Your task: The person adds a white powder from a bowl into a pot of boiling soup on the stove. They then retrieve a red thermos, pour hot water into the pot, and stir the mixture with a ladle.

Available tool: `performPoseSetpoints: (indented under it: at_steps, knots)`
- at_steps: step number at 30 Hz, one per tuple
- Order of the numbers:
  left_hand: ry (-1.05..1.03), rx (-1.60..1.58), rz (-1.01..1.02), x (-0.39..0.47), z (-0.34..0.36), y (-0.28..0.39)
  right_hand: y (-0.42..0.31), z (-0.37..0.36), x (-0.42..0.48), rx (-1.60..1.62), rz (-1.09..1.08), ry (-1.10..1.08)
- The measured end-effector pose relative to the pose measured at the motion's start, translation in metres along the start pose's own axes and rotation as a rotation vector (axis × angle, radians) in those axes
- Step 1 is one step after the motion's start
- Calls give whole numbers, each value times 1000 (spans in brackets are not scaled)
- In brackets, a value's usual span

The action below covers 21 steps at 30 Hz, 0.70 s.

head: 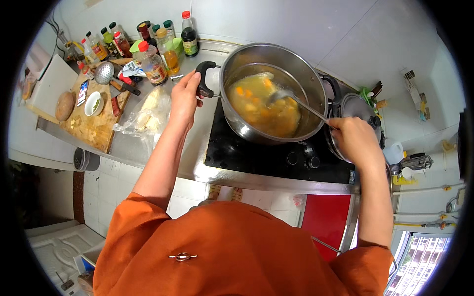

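Note:
A deep steel stockpot (242,127) stands on the black glass gas hob (251,159). Yellowish soup (255,100) with orange chunks and paler pieces fills its lower part. My left hand (187,94) grips the black left handle (204,79) of the pot. In my right hand (353,138) is the shaft of a metal ladle (309,109), which slants over the pot's right rim. The ladle's bowl lies partly in the soup and looks blurred. Behind my right hand, the pot's other black handle (331,88) shows.
Left of the hob lies a plastic bag of pale food (148,114). A wooden chopping board (96,127) carries a white bowl (93,103), a phone (83,92) and a brown tuber (64,106). Several sauce bottles (152,63) stand behind. A second lidded pot (357,107) sits at right.

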<state>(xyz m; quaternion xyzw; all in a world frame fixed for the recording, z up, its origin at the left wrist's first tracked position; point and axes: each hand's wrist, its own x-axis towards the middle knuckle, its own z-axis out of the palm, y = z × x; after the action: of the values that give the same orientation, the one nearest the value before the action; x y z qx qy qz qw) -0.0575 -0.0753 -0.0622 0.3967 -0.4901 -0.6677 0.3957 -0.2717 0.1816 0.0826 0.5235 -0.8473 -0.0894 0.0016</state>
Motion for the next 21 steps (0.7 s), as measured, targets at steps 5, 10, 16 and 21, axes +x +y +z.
performPoseSetpoints:
  at_steps: [5,10,16,21]
  knots:
    - [-6,-8,21,2,4,-3,4,-29,-15,29,1,-101]
    - [-1,-8,20,1,2,-4,-5,-40,-21,79,-89,-153]
    - [-2,30,45,-1,5,-3,-20,-2,-9,183,-160,-3]
    - [52,94,24,-1,0,-2,-32,21,19,176,-144,88]
